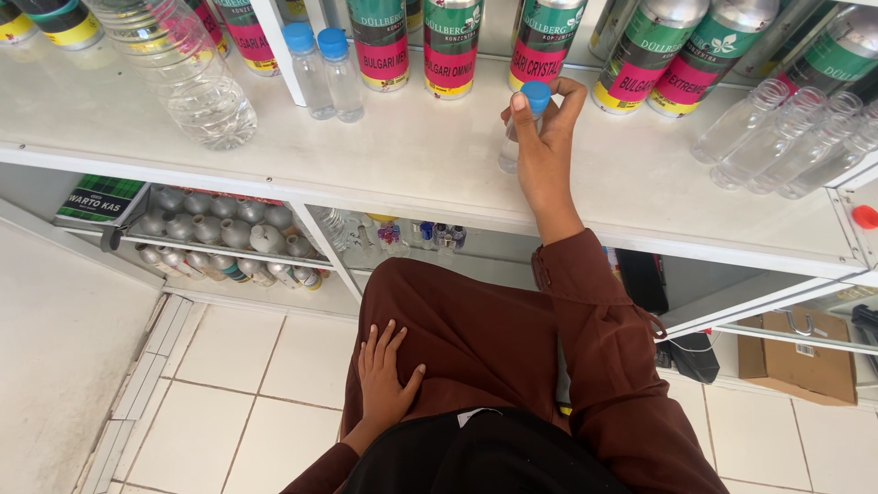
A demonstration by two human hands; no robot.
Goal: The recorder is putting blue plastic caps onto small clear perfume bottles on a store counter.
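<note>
While the person sits low before the white shelf [421, 174], the right hand [546, 146], at upper centre of the frame, is wrapped around a small clear bottle with a blue cap [529, 114], thumb and fingers closed about its neck and cap; the bottle stands upright on the shelf top, its base touching the surface. The left hand [384, 380], lower centre, lies flat with fingers loosely spread on the brown-clad lap, holding nothing. Two more blue-capped small bottles [325, 69] stand side by side to the upper left, already capped, beside a large clear plastic bottle [187, 73]. Behind the held bottle runs a row of tall metal canisters with green and pink labels [540, 41]. At upper right, a cluster of empty clear bottles without caps [786, 137] lies on its side. By the look of it, two bottles are finished, this third is capped or nearly so, and the uncapped ones remain. I cannot tell whether the cap is fully tight
</note>
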